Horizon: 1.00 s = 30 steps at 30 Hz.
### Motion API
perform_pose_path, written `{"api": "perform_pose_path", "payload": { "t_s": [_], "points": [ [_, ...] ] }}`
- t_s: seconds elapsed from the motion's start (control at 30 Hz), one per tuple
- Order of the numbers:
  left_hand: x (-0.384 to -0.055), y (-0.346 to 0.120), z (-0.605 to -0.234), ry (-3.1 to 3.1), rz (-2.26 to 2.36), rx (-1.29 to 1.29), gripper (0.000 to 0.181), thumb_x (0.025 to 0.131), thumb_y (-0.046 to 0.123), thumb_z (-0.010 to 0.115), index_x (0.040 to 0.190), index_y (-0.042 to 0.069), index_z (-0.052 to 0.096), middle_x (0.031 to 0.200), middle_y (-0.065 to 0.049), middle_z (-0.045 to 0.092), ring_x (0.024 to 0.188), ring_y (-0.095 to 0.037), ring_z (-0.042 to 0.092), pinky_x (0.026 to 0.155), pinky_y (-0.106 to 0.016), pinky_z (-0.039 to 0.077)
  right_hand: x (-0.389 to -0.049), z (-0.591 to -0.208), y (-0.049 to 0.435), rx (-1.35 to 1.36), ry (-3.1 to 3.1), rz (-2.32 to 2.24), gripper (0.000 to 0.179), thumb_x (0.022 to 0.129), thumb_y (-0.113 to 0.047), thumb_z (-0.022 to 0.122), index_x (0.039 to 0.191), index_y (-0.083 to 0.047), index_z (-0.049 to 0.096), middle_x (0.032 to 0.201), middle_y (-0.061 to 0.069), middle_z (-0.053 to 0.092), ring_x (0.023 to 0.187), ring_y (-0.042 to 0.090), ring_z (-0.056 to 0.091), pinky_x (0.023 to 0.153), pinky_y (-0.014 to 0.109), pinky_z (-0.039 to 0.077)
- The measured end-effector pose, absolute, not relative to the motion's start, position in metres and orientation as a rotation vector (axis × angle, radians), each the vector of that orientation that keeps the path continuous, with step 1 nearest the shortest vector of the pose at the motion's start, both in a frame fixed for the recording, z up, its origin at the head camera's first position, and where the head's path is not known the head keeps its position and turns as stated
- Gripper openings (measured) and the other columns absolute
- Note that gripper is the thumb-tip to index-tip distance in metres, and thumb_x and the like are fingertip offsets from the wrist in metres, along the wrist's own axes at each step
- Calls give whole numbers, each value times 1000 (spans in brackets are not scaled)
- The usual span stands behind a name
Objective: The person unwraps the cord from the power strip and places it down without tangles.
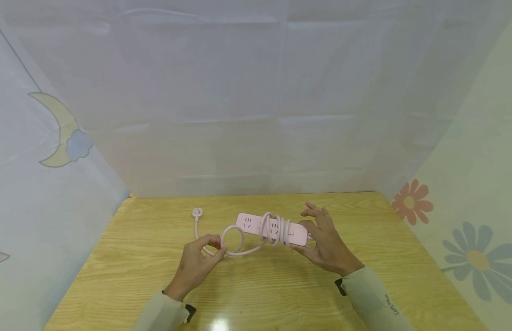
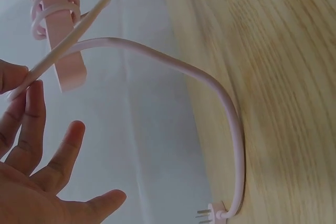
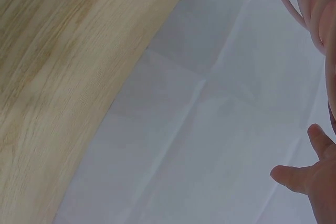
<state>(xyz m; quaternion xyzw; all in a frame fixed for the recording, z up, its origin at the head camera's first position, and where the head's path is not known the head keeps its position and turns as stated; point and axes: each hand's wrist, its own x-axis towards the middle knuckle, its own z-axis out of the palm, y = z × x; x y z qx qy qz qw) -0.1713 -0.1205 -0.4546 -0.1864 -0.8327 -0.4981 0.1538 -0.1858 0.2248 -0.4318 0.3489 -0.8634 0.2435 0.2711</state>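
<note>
A pink power strip [image 1: 298, 233] is tilted above the table, its cord [image 1: 267, 228] wound several times around its middle. My right hand [image 1: 328, 243] grips the strip's right end between thumb and fingers, with other fingers spread away. Thumb and fingertips of my left hand [image 1: 198, 264] pinch the cord where it makes a small loop [image 1: 242, 239] left of the strip. In the left wrist view the remaining fingers stand apart from the cord. From the pinch, the cord's free end runs down to the plug [image 1: 197, 212], which lies on the table at the back left.
The wooden table [image 1: 128, 262] spreads under both hands. Behind it hangs a pale cloth [image 1: 223, 156]; side sheets carry a moon [image 1: 57, 115] on the left and flowers [image 1: 478, 260] on the right.
</note>
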Motion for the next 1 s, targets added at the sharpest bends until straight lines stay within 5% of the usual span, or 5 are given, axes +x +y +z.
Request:
{"api": "perform_pose_path", "payload": {
  "t_s": [0.27,1.0],
  "points": [
    [-170,-121,-460,-2352,-1473,-532,23,80,1,82,90,20,72,85,17,68,90,-9,65,94,-53,44,-185,-432,225,941,-2324,652,53,96,-60,52,108,-10,65,130,18,48,140,46,31,109,73,13],
    [-172,-126,-468,-2456,-1450,-467,16,84,5,80,89,19,74,85,16,68,91,-11,64,87,-46,48,-183,-429,224,959,-2317,673,50,96,-58,54,108,-10,64,130,17,48,140,47,31,109,73,12]
  ]
}}
